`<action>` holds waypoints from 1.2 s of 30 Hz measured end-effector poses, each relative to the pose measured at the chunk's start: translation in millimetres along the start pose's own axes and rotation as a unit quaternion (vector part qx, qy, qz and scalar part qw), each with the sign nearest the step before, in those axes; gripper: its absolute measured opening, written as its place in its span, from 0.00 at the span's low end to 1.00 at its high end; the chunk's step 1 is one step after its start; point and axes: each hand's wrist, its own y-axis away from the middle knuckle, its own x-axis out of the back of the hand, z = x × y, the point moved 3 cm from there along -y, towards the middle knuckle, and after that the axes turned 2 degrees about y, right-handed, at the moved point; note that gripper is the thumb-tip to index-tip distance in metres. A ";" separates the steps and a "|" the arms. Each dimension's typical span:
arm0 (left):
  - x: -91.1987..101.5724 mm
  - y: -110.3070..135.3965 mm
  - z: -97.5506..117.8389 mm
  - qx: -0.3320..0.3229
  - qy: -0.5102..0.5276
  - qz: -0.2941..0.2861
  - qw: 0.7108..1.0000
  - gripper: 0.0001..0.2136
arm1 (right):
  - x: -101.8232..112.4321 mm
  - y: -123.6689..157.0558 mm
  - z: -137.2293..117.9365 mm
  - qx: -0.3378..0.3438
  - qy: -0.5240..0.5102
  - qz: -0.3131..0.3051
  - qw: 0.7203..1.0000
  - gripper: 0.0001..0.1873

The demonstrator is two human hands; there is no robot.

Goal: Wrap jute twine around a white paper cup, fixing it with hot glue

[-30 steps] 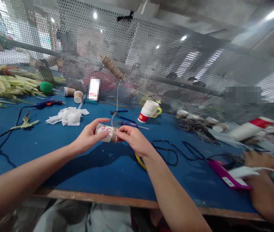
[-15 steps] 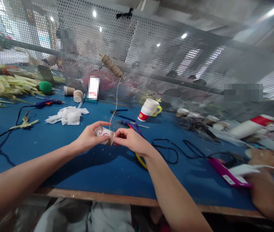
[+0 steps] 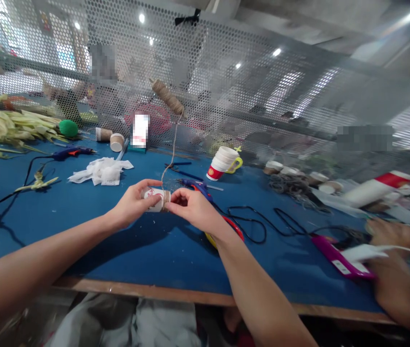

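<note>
Lying sideways over the blue table, a small white paper cup (image 3: 153,199) with red print is gripped by my left hand (image 3: 132,204), thumb along its near side. Brown twine is wound around the cup's right end. My right hand (image 3: 190,206) pinches at that wrapped end with thumb and forefinger closed. From there the loose twine (image 3: 174,144) runs up to a spool of twine (image 3: 167,96) hanging on the mesh panel. Just beyond my right hand lies a blue glue gun (image 3: 194,184), and red-and-yellow handles (image 3: 234,226) show partly beneath my right forearm.
Stacked paper cups (image 3: 222,161) stand at the back. White cloth pieces (image 3: 102,171), another glue gun (image 3: 71,153), a green ball (image 3: 68,128) and corn husks (image 3: 13,124) are on the left. At right lie a black cord (image 3: 251,224), a purple power strip (image 3: 338,258) and another person's hand (image 3: 394,234).
The cup has turned slightly in my left hand and lies more level. My right fingers have shifted a little up and left at its wrapped end. The red handle is now more exposed.
</note>
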 end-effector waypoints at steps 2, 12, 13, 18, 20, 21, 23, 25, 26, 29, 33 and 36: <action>0.6 -0.6 -1.3 -0.001 -0.007 0.005 1.000 0.22 | -2.5 -0.3 0.2 0.002 0.024 0.024 0.999 0.08; 0.1 0.8 1.5 -0.032 -0.079 0.010 0.996 0.21 | -8.1 -1.3 1.3 0.011 0.097 0.077 0.992 0.07; 0.1 0.9 1.5 -0.035 -0.084 0.010 0.996 0.21 | -8.1 -1.1 0.9 0.009 0.100 0.079 0.992 0.07; -0.3 0.6 0.7 -0.057 -0.107 -0.006 0.993 0.20 | -0.7 -2.2 3.9 0.007 0.060 0.045 0.997 0.09; -1.5 1.4 1.6 -0.078 -0.127 -0.022 0.989 0.20 | 6.0 -4.2 7.0 0.013 0.010 0.051 0.999 0.12; -2.3 2.4 2.5 -0.091 -0.140 -0.031 0.985 0.19 | 9.5 -5.6 9.0 0.011 -0.020 0.064 0.998 0.13; -4.4 5.0 4.5 -0.115 -0.166 -0.047 0.978 0.18 | 14.5 -9.8 13.5 -0.005 -0.081 0.082 0.993 0.14; -6.8 8.0 5.7 -0.120 -0.188 -0.066 0.972 0.17 | 16.2 -16.9 17.0 -0.034 -0.149 0.069 0.986 0.15; -7.9 9.3 5.9 -0.117 -0.200 -0.073 0.970 0.16 | 16.8 -21.7 17.9 -0.050 -0.184 0.059 0.980 0.15; -9.6 11.5 5.8 -0.102 -0.224 -0.079 0.966 0.14 | 22.5 -41.2 16.3 -0.091 -0.262 0.051 0.959 0.13; -9.9 11.8 5.4 -0.100 -0.219 -0.079 0.967 0.14 | 36.6 -75.8 6.2 -0.095 -0.257 0.072 0.959 0.11; -9.9 12.2 5.7 -0.102 -0.210 -0.083 0.969 0.13 | 45.7 -100.9 -2.6 -0.073 -0.211 0.107 0.969 0.12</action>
